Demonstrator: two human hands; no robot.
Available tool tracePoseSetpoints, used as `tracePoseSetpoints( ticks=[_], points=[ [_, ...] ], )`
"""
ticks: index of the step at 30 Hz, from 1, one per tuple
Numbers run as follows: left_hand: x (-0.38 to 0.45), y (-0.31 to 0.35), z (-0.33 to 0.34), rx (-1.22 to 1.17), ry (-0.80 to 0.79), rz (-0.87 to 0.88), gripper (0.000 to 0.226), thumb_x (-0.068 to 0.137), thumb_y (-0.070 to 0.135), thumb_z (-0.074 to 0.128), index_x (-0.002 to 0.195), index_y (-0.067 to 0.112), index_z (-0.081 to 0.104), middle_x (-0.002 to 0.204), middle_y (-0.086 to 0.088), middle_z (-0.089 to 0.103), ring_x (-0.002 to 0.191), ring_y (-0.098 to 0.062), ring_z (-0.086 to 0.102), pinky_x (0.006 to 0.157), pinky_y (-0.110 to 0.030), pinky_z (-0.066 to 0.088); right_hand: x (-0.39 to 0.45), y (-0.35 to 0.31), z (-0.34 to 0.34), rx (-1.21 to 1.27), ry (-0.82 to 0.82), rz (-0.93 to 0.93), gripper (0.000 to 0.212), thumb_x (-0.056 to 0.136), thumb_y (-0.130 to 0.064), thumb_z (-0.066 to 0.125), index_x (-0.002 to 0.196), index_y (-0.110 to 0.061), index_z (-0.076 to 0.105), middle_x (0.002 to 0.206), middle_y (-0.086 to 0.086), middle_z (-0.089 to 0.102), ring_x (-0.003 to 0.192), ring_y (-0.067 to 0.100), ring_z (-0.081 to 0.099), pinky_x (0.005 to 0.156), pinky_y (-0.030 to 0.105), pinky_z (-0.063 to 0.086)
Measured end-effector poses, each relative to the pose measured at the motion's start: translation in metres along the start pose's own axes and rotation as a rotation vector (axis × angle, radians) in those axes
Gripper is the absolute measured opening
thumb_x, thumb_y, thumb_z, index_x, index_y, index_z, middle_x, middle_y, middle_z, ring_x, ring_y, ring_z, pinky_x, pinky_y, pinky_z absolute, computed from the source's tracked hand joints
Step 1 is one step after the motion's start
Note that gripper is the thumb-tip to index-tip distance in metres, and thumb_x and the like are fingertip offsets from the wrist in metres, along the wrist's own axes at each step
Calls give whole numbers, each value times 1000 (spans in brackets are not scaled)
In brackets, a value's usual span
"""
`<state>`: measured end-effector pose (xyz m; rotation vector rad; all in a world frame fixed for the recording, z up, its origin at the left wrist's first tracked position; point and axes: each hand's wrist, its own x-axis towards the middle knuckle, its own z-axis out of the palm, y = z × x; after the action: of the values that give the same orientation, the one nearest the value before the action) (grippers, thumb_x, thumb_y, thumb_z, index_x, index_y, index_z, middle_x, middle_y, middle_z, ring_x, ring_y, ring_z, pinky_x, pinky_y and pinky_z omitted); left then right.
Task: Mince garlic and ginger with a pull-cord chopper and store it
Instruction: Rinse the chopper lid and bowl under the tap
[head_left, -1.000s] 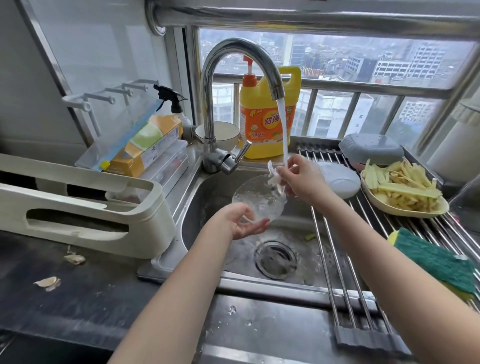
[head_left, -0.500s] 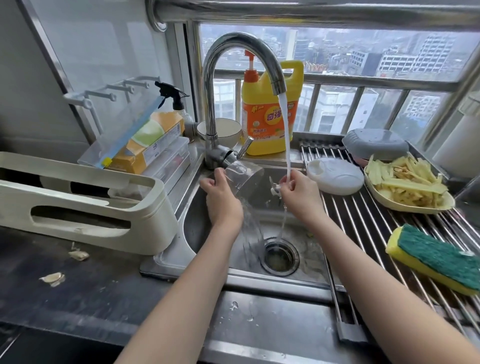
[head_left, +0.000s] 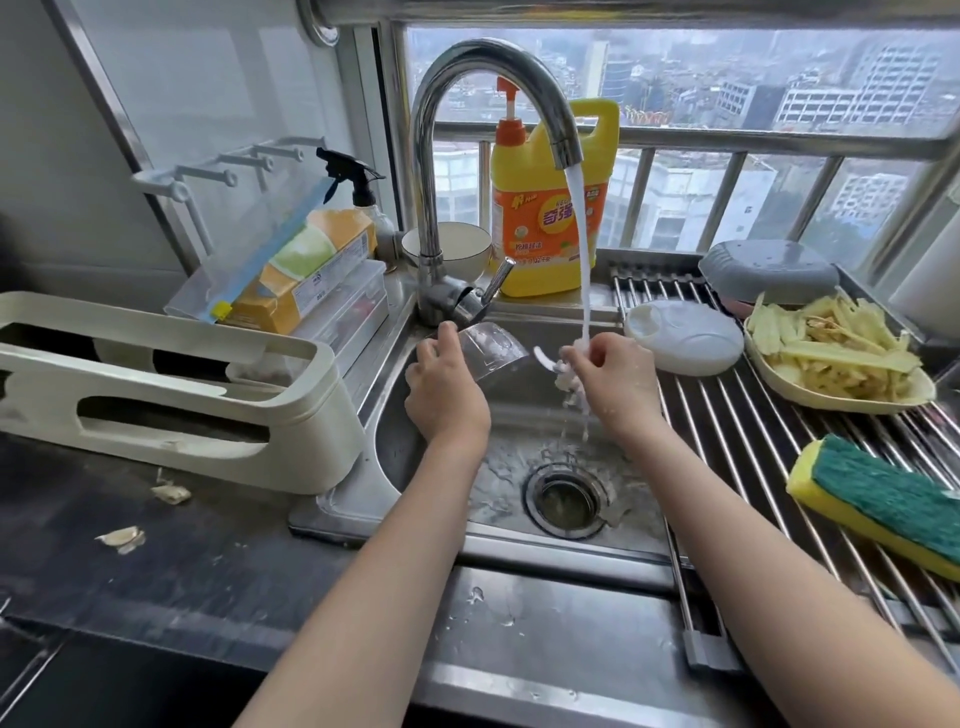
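Water (head_left: 581, 249) is running from the curved faucet (head_left: 431, 156) straight onto the small white blade piece (head_left: 550, 361) that we are pinching in our right hand (head_left: 615, 379), fingers closed tight around its stem, over the steel sink (head_left: 519, 499). Our left hand (head_left: 441, 395) is gripping the clear chopper bowl (head_left: 491, 348), fingers wrapped around its side, and we are holding it tilted on its side just left of the stream, close beside the faucet base. Splashes are falling past the blade toward the drain (head_left: 566, 501).

We are seeing the white chopper lid (head_left: 685, 335) lying on the roll-up rack (head_left: 779, 441) that is covering the right part of the sink, just beside our right hand. Behind it a grey dish (head_left: 769, 270) is sitting upside down, and next to that a shallow plate (head_left: 810, 395) is holding pale ginger strips (head_left: 831, 348). A yellow and green sponge (head_left: 878, 499) is resting nearer to us on the same rack.

A yellow detergent bottle (head_left: 545, 218) is standing on the ledge behind the faucet, with a white bowl (head_left: 457, 249) to its left. A cream-coloured holder (head_left: 182, 395) is sitting on the dark counter (head_left: 156, 561) left of the sink, and two garlic scraps (head_left: 122, 538) are lying in front of it
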<state>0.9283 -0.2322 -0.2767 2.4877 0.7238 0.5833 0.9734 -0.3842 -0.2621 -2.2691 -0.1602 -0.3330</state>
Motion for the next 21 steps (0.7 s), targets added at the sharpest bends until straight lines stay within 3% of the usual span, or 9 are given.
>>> tracePoseSetpoints(
  ticks=[4,7,11,12,14,16,18,21],
  points=[
    [5,-3,2,22,-10,-111,46,90,-7,46,129,18,40,136,-6,46,121,-31,46,66,-38,39,1,-1,1,31,29,6,32,92,-37,57,73,-12,52,63,-7,50,56,1,45,46,13,30],
    [7,-5,4,-27,-94,-208,41,92,-1,47,129,16,43,137,-8,47,121,-33,48,80,-43,44,3,-2,-1,99,32,-10,19,94,-28,57,85,-12,55,69,-8,52,62,1,48,49,7,35],
    [14,-15,11,-209,-218,-385,40,91,11,56,129,11,44,134,-13,50,119,-36,52,91,-43,47,5,2,4,127,7,-27,9,92,-18,55,88,-12,61,83,7,63,74,20,60,63,24,47],
    [17,-18,14,-290,-253,-452,41,90,10,58,129,9,44,134,-13,50,117,-37,53,87,-46,52,6,3,5,139,1,-27,8,92,-16,54,89,-15,62,85,8,63,74,21,60,63,26,47],
    [20,-18,17,-505,-358,-634,48,87,5,57,132,7,43,135,-12,48,111,-39,55,62,-49,58,6,3,7,142,3,-45,11,92,-14,53,91,-17,63,86,7,63,72,19,57,63,27,44],
    [21,-16,16,-641,-499,-775,46,87,3,56,132,5,44,129,-14,49,93,-36,57,42,-40,54,7,3,6,136,12,-50,12,91,-13,53,96,-14,64,88,7,64,74,18,58,66,30,46],
    [22,-16,14,-663,-628,-825,37,90,10,54,126,5,47,116,-16,51,74,-30,55,46,-37,53,8,3,6,153,12,-39,14,91,-13,54,99,-12,65,89,7,65,75,17,58,67,28,48],
    [23,-18,13,-673,-695,-859,34,91,19,53,121,5,49,102,-13,58,69,-24,56,55,-34,52,6,2,4,196,15,-43,9,89,-18,60,92,-15,67,82,4,64,70,16,56,63,25,47]
  ],
)
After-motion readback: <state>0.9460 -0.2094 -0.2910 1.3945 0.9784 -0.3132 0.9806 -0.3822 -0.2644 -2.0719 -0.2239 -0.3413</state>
